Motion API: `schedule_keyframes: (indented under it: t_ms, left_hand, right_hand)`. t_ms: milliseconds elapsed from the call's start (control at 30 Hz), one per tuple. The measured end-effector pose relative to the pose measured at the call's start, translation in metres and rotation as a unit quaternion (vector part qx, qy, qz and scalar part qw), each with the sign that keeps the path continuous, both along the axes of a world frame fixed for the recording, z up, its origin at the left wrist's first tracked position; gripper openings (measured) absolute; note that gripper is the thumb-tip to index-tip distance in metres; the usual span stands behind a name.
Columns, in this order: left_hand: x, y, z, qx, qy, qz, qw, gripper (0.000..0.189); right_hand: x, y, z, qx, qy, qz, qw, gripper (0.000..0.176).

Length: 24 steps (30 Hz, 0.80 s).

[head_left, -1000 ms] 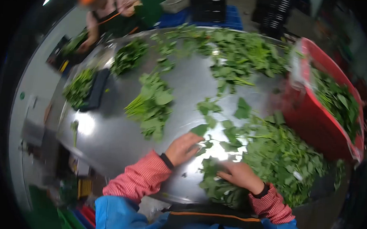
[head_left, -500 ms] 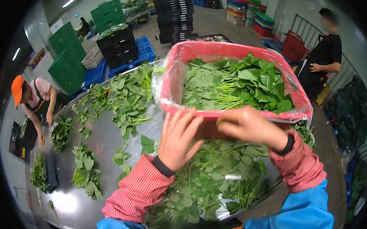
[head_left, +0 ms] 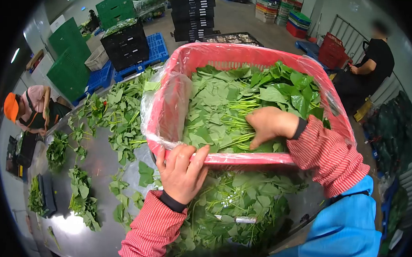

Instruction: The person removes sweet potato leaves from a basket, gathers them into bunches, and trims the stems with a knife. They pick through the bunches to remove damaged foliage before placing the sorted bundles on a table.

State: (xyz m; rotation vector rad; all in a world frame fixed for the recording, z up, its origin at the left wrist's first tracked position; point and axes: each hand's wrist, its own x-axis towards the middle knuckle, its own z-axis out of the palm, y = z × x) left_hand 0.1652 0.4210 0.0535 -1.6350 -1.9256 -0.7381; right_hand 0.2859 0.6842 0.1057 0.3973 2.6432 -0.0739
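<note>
A red plastic basket (head_left: 227,158) with a clear plastic liner (head_left: 162,110) stands tilted toward me at the table's near side. Inside lie leafy greens (head_left: 217,89), their pale green stems pointing to the middle. My left hand (head_left: 181,171) is hooked over the near left rim, fingers bent around it. Within the basket, my right hand (head_left: 272,125) is closed on the stems of the greens at the right, the thumb toward me; its fingertips are partly hidden. Below the near wall, more loose greens (head_left: 239,200) cover the table.
The metal table (head_left: 106,170) carries loose bunches (head_left: 83,194) on its left. A co-worker in an orange cap (head_left: 11,107) bends at the far left; another person in black (head_left: 377,60) stands at the right. Black crates (head_left: 191,11) and green crates (head_left: 70,51) stand behind.
My right hand has moved from above the near rim down into the basket onto the stems. My left hand has closed over the rim. The basket appears nearer and more tilted.
</note>
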Motion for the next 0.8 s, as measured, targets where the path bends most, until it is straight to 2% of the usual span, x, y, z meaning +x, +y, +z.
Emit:
schedule_keyframes:
  t_ms: [67,133,233,367,467,633,733,800]
  left_hand:
    - [-0.001,0.001,-0.002,0.008,-0.004,-0.002,1.0,0.06]
    - [-0.002,0.003,-0.005,0.015,-0.006,-0.003,1.0,0.058]
    - [-0.004,0.003,-0.006,0.022,-0.003,-0.006,1.0,0.056]
    - [-0.006,0.002,-0.008,0.027,-0.004,-0.012,1.0,0.054]
    - [-0.007,0.003,-0.009,0.035,0.002,-0.013,0.999,0.052]
    - [-0.006,0.001,-0.009,0.033,0.007,0.006,0.999,0.042]
    - [-0.006,0.002,-0.009,0.038,0.005,0.003,0.999,0.042]
    - [-0.007,0.002,-0.011,0.046,-0.001,-0.01,0.999,0.049]
  right_hand:
    - [0.009,-0.005,-0.004,0.08,-0.011,0.012,0.997,0.056]
    - [0.009,-0.002,-0.009,0.115,-0.015,0.02,0.993,0.054]
    - [0.003,-0.007,-0.011,0.111,-0.023,0.037,0.993,0.052]
    - [0.0,-0.003,-0.011,0.032,-0.02,-0.061,0.997,0.05]
    - [-0.005,-0.013,-0.005,0.046,-0.068,-0.039,0.996,0.049]
    - [0.007,-0.009,-0.02,0.08,-0.025,0.008,0.996,0.044]
    - [0.004,-0.013,-0.019,0.101,-0.039,0.017,0.994,0.04]
    - [0.004,-0.014,-0.012,0.096,-0.027,0.032,0.994,0.037]
